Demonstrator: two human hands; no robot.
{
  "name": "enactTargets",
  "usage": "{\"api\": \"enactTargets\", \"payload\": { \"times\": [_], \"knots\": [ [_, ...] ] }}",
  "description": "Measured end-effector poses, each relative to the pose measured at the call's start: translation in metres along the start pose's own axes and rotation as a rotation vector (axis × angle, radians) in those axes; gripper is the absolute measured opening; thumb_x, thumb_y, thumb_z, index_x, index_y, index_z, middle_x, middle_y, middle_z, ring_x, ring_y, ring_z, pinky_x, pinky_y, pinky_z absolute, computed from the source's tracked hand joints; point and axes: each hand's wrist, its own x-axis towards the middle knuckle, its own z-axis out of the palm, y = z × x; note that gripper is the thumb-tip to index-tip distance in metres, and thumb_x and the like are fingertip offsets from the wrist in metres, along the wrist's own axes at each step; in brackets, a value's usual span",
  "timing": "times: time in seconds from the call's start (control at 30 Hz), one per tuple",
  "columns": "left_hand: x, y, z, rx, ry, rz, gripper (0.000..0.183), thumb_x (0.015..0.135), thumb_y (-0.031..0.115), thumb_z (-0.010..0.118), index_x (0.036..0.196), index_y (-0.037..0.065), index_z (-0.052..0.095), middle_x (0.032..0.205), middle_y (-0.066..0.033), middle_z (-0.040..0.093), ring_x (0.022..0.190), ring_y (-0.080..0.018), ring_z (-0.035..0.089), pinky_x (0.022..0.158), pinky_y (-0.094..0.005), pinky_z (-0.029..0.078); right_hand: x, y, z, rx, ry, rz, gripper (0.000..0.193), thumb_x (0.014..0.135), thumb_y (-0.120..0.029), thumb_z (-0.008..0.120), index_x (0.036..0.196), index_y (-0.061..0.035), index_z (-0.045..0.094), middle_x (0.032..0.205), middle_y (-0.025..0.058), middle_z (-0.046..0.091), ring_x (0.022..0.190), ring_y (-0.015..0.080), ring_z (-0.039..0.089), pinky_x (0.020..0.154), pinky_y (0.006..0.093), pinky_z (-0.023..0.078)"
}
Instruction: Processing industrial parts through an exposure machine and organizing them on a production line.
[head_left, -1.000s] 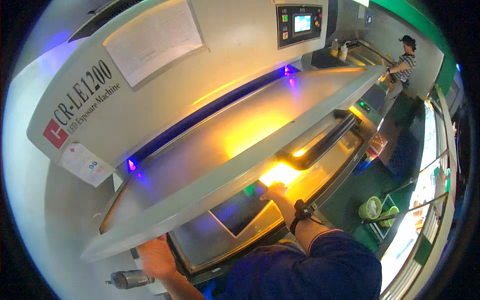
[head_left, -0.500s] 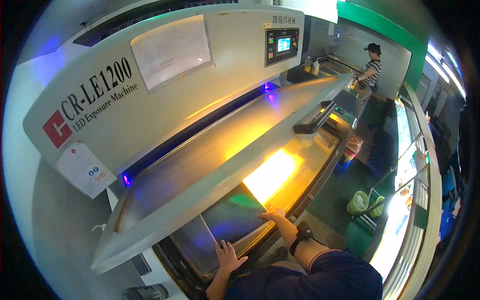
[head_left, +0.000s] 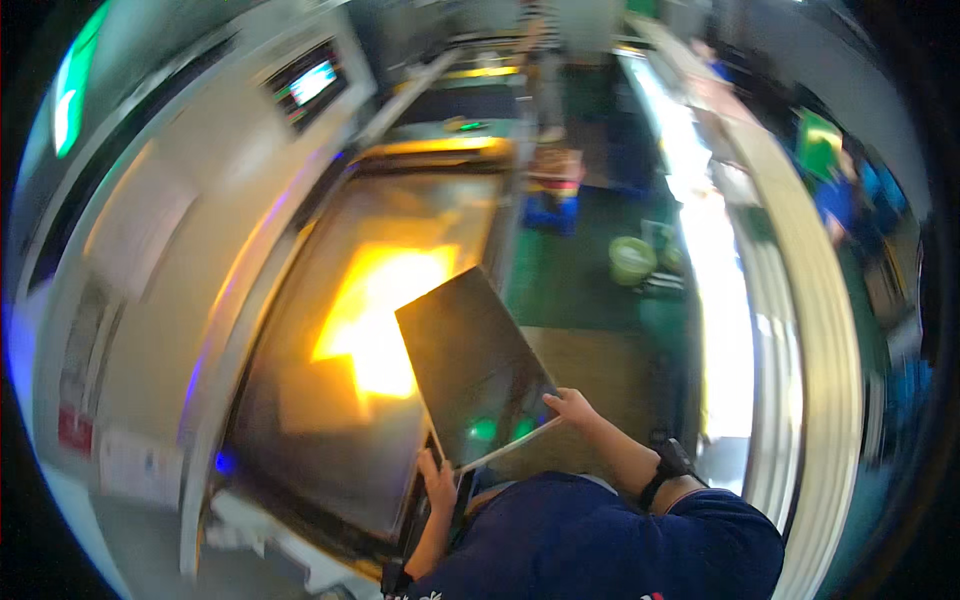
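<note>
A thin, dark rectangular panel (head_left: 478, 365) is held up in front of my body, tilted, with a pale strip along its near edge. Greenish reflections lie on its surface. My left hand (head_left: 437, 483) grips its near left corner, and my right hand (head_left: 570, 407) holds the near right corner, thumb on top. Left of the panel is the flat glass bed (head_left: 330, 475) of the exposure machine, where a bright yellow-white patch glows. The panel's far left edge overlaps the view of this bed.
The machine's pale housing (head_left: 235, 230) with a lit control screen (head_left: 312, 82) rises at left. A brightly lit ledge (head_left: 715, 330) runs along the right. On the green floor stand a light-green bucket (head_left: 632, 260) and a blue crate (head_left: 550, 208). A person in stripes stands at the far end.
The panel has come up off the glass bed and to the right, now in both hands. My left hand has closed on it. My view has turned right and the picture is blurred.
</note>
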Motion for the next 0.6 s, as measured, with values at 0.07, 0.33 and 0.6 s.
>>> {"api": "enactTargets", "payload": {
  "times": [0.07,0.33,0.6],
  "knots": [
    [0.006,-0.004,0.034,-0.376,-0.005,-0.16,0.06,0.104,0.029,0.036,0.149,-0.007,0.021,0.159,-0.0213,0.016,0.148,-0.0334,0.013,0.119,-0.0411,0.011,-0.039,0.011,-0.055,0.049,0.16,-0.098,0.039,0.094,-0.033,0.061,0.108,0.0036,0.065,0.092,0.008,0.066,0.076,0.0175,0.06,0.068,0.0354,0.05],
    [0.039,0.091,0.163,-0.406,-0.565,0.021,0.059,0.106,0.04,0.029,0.148,-0.002,0.029,0.152,-0.0189,0.033,0.138,-0.0299,0.034,0.112,-0.0391,0.028,-0.262,0.038,-0.13,0.591,0.787,-0.156,0.031,0.096,-0.026,0.057,0.107,0.0033,0.064,0.094,0.0042,0.066,0.088,0.0117,0.057,0.081,0.0302,0.047],
    [0.061,0.162,0.307,0.043,-1.311,0.302,0.053,0.094,0.017,0.059,0.14,-0.005,0.041,0.137,-0.0218,0.053,0.123,-0.028,0.055,0.103,-0.0357,0.043,-0.337,0.172,-0.047,1.104,1.082,0.19,0.036,0.098,-0.029,0.058,0.113,0.0037,0.063,0.102,0.0092,0.069,0.093,0.0159,0.062,0.075,0.0329,0.051]
  ]
}}
